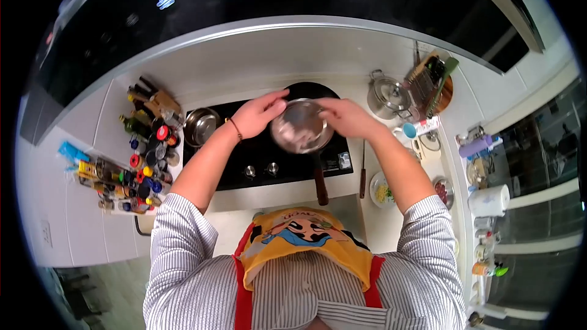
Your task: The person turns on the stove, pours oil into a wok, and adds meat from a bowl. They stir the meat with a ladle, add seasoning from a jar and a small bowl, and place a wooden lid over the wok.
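Note:
A round metal bowl (301,109) with pale pinkish pieces (298,137) in it is held over the black stove, its lower part blurred by motion. At its left rim is my left hand (263,112), thumb and fingers closed around the edge. My right hand (347,117) grips the opposite rim. Directly beneath, a dark frying pan (313,90) is mostly covered by the bowl; its wooden handle (321,188) points toward my body.
An empty steel pot (203,126) sits on the left burner of the stove (235,165). Bottles and jars (143,168) crowd the left counter. To the right are a lidded pot (389,95), a long tool with a wooden handle (362,183), a plate of chopped food (383,195) and a bowl of red pieces (444,190).

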{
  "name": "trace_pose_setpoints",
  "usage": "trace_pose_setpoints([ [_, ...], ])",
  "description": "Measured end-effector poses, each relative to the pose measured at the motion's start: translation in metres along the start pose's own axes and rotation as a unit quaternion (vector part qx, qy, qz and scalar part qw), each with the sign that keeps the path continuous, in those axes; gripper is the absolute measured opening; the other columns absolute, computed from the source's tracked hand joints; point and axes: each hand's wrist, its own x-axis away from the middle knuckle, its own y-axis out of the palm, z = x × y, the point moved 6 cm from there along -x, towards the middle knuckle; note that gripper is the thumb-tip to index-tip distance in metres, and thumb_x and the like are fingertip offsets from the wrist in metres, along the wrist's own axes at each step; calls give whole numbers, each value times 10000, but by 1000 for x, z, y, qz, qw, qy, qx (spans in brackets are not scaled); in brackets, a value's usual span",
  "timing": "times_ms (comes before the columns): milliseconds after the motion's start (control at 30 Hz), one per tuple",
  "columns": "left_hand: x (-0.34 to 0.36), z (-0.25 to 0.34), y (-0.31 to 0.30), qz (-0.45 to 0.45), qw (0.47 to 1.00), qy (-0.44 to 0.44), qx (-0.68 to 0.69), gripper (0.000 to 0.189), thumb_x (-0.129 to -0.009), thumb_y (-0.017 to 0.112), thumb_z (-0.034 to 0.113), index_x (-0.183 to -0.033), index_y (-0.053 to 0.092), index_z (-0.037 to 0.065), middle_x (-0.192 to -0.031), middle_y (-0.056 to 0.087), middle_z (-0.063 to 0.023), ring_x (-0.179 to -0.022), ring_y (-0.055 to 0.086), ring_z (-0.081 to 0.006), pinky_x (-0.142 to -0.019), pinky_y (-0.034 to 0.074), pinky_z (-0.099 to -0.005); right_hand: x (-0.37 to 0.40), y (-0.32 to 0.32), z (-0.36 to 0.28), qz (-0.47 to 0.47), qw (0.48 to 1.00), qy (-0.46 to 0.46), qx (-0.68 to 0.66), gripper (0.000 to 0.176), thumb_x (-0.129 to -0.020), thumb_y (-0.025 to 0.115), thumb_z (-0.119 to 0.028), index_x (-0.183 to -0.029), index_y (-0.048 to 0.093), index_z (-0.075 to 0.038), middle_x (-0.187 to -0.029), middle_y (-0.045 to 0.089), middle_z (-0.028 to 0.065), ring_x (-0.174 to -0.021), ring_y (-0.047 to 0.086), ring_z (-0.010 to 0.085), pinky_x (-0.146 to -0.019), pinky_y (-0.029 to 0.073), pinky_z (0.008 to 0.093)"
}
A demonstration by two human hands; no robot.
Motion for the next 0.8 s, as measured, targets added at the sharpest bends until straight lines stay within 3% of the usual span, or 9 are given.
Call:
trace_pose_setpoints([
  [100,20,-1,34,-182,974,-41,126,491,-1066,566,401,-1343,616,-2,-1199,701,-56,-1092,605,-121,-1003,495,-318,16,23,-17,-18,997,-62,-52,341,-988,574,-189,-1303,647,-83,-1063,717,198,-945,705,333,-849,555,405],
  [200,75,-44,60,-160,954,-159,195,423,-1098,496,376,-1186,673,2,-1041,700,-22,-954,594,-93,-888,519,-298,52,45,2,56,981,-18,-185,324,-1023,574,-260,-1247,683,-54,-914,728,179,-790,715,225,-761,558,348],
  [233,96,-57,66,-125,953,-182,209,423,-1106,476,377,-1169,665,4,-1032,677,-6,-939,580,-82,-877,508,-284,66,53,35,110,957,95,-250,319,-1032,577,-296,-1190,704,-50,-857,733,167,-749,708,214,-737,554,345],
  [333,155,-86,82,67,941,-201,263,390,-1112,463,328,-1227,633,-4,-1124,656,-25,-1049,566,-94,-951,461,-266,130,93,193,255,898,357,-45,333,-985,612,-337,-1102,718,-44,-1039,754,190,-922,742,327,-830,573,433],
  [367,173,-97,84,120,928,-208,283,404,-1107,473,329,-1260,624,-13,-1159,664,-37,-1081,580,-115,-985,455,-278,153,119,233,114,895,411,131,327,-947,630,-304,-1107,728,-36,-1153,732,202,-1057,715,364,-903,568,446],
  [433,193,-108,84,219,887,-219,342,421,-1099,487,320,-1299,617,-27,-1218,666,-66,-1121,593,-147,-1022,442,-293,183,150,256,-64,861,469,187,360,-916,657,-312,-1096,740,-11,-1153,743,172,-1069,718,346,-915,571,426],
  [567,209,-107,64,311,864,-244,313,440,-1097,482,331,-1297,622,-35,-1223,670,-77,-1134,592,-159,-1034,426,-304,181,170,276,-98,838,516,150,321,-903,662,-245,-1136,744,-40,-1219,726,162,-1134,701,332,-936,571,407],
  [667,207,-96,50,269,862,-299,309,386,-1093,458,315,-1274,624,18,-1118,698,-77,-896,668,-111,-646,534,-227,171,187,306,-106,838,508,169,293,-896,654,-197,-1133,750,-52,-1233,722,156,-1148,696,318,-933,574,403],
  [800,190,-70,53,272,868,-238,341,329,-1077,451,266,-1292,586,56,-1087,690,-67,-807,675,-106,-490,503,-214,175,187,336,-2,840,507,192,272,-891,668,-187,-1114,758,-61,-1214,729,148,-1134,703,311,-930,573,397],
])
